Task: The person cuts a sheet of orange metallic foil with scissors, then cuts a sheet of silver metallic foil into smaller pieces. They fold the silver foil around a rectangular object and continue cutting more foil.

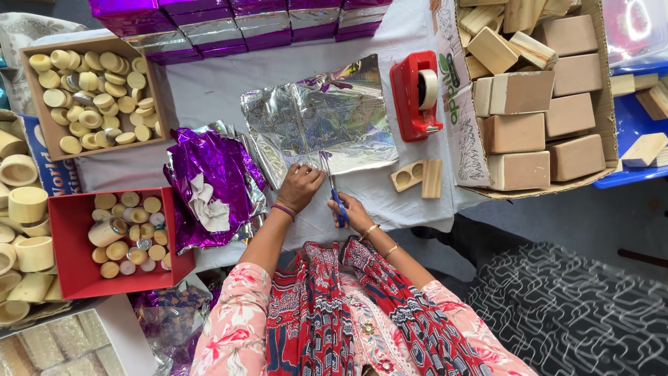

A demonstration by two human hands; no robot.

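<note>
A crinkled silver foil sheet [323,118] lies on the white table cover in front of me. My left hand [300,185] pinches its near edge. My right hand [351,213] grips blue-handled scissors [332,186], whose blades reach up into the foil's near edge beside my left fingers. A small wooden holder with two round hollows [407,175] and a flat wooden piece [432,178] rest just right of the foil.
A red tape dispenser [416,94] stands at the foil's right. A cardboard box of wooden blocks [539,97] fills the right. Purple foil [212,184], a red tray [73,240] and a cardboard box [94,90] of round wooden pieces sit left. Purple-wrapped boxes [229,21] line the far edge.
</note>
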